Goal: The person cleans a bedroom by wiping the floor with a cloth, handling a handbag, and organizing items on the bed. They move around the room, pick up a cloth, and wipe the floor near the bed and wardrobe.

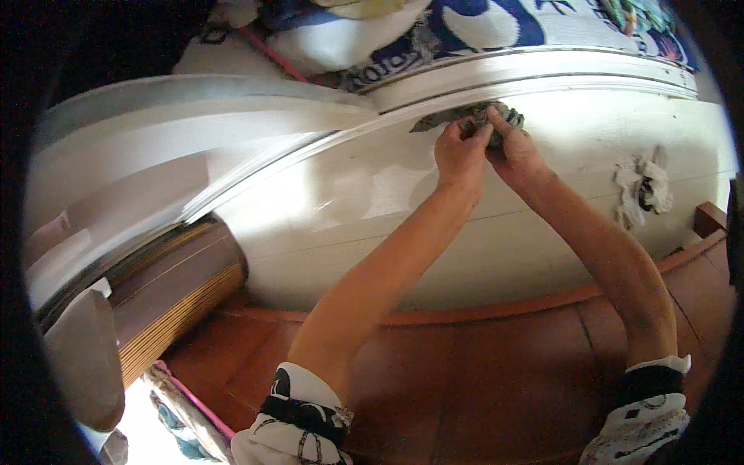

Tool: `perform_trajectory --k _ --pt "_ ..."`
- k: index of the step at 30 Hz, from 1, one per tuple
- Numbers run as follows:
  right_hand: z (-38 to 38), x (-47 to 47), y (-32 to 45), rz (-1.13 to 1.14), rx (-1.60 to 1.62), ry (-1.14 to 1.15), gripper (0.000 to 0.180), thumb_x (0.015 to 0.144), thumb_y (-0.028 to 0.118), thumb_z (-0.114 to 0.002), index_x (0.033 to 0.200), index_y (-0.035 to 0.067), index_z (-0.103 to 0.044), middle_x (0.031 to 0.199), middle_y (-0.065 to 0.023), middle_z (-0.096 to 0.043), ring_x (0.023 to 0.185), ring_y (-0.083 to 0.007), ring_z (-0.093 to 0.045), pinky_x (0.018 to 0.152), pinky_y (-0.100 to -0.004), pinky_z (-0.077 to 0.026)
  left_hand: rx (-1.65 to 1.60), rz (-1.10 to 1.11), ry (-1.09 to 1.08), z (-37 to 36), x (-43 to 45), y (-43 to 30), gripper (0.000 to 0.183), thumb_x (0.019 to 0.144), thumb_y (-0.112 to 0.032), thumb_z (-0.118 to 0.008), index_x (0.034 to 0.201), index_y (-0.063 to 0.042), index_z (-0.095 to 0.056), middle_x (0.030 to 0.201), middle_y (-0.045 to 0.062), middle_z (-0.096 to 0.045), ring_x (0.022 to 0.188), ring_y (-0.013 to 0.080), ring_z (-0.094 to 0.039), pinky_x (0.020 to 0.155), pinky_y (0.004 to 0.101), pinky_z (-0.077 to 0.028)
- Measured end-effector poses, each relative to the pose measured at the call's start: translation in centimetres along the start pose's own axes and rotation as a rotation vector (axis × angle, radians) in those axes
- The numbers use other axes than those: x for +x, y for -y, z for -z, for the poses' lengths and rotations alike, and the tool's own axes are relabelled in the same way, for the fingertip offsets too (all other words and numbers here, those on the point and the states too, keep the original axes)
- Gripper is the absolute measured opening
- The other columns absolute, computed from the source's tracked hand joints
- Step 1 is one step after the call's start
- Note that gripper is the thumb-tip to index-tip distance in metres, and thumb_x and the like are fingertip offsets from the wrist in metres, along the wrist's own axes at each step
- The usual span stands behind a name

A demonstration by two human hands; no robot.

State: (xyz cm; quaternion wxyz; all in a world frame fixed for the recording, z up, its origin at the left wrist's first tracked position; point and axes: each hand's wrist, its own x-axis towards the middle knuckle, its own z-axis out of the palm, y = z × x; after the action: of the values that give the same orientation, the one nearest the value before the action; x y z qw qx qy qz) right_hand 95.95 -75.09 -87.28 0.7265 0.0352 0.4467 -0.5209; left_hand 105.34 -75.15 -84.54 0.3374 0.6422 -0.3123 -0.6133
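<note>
A crumpled grey-green cloth (pixel 511 116) is bunched between my two hands, just below a white ledge-like frame (pixel 523 70). My left hand (pixel 461 157) pinches it from the left side, thumb and fingers together. From the other side my right hand (pixel 517 152) grips it, the thumb lying on top. A loose flap of the cloth sticks out leftward past my left hand. Behind both hands stretches a pale, glossy tiled surface (pixel 360 232) with thin joint lines. The folds hide some of my fingertips.
At the right, a crumpled white cloth (pixel 660 186) is against the pale surface. Red-brown tiles (pixel 465 372) with a raised edging run below. A brown ribbed panel (pixel 180 279) juts in at left. Navy-and-white printed fabric (pixel 482 26) lies beyond the frame.
</note>
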Motion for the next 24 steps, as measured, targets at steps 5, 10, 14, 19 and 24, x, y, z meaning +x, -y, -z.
perform_trajectory --k 5,10,14,19,24 --pt "-4.1 -3.1 -2.9 -0.037 -0.139 0.189 0.025 0.082 0.024 -0.061 0.094 0.003 -0.056 0.084 -0.0066 -0.059 0.074 -0.016 -0.057 0.065 -0.03 -0.048 0.168 0.035 -0.043 7.0 -3.6 -0.9 0.031 0.075 0.004 -0.056 0.105 0.0 -0.051 0.099 0.008 -0.055 0.09 0.0164 -0.053 0.08 0.0268 -0.044" --pt "-13.9 -1.3 -11.3 0.028 -0.144 0.205 0.014 0.079 0.015 -0.061 0.085 0.003 -0.055 0.079 -0.0048 -0.056 0.067 -0.0157 -0.057 0.057 -0.03 -0.049 0.121 -0.104 -0.067 15.9 -6.2 -6.6 0.025 0.083 -0.007 -0.052 0.106 0.002 -0.048 0.096 0.006 -0.055 0.088 0.0148 -0.052 0.08 0.0272 -0.041" --pt "-20.0 -0.2 -16.6 -0.249 -0.313 0.158 0.014 0.078 0.019 -0.052 0.084 0.006 -0.053 0.078 -0.0063 -0.053 0.069 -0.0171 -0.054 0.056 -0.0341 -0.047 -0.134 0.135 -0.061 23.0 -4.1 -8.4 0.025 0.083 -0.014 -0.052 0.104 -0.001 -0.048 0.097 0.007 -0.054 0.081 0.0149 -0.053 0.074 0.029 -0.042" --pt "-20.8 -0.1 -17.3 -0.463 -0.263 0.261 0.024 0.083 0.027 -0.049 0.094 0.006 -0.052 0.084 -0.0058 -0.052 0.081 -0.0203 -0.051 0.069 -0.0445 -0.046 -0.202 0.032 -0.339 26.3 -3.1 -6.7 0.023 0.085 -0.013 -0.05 0.103 0.0 -0.049 0.1 0.009 -0.053 0.088 0.0195 -0.053 0.08 0.0341 -0.042" --pt "-20.1 -0.3 -18.6 -0.397 -0.253 0.055 0.03 0.079 0.025 -0.053 0.095 -0.001 -0.054 0.091 -0.0112 -0.054 0.082 -0.0236 -0.056 0.052 -0.0367 -0.056 -0.175 0.111 -0.259 30.7 -0.4 -6.6 0.031 0.083 -0.02 -0.056 0.108 -0.002 -0.049 0.102 0.008 -0.053 0.096 0.0189 -0.05 0.084 0.0336 -0.041"
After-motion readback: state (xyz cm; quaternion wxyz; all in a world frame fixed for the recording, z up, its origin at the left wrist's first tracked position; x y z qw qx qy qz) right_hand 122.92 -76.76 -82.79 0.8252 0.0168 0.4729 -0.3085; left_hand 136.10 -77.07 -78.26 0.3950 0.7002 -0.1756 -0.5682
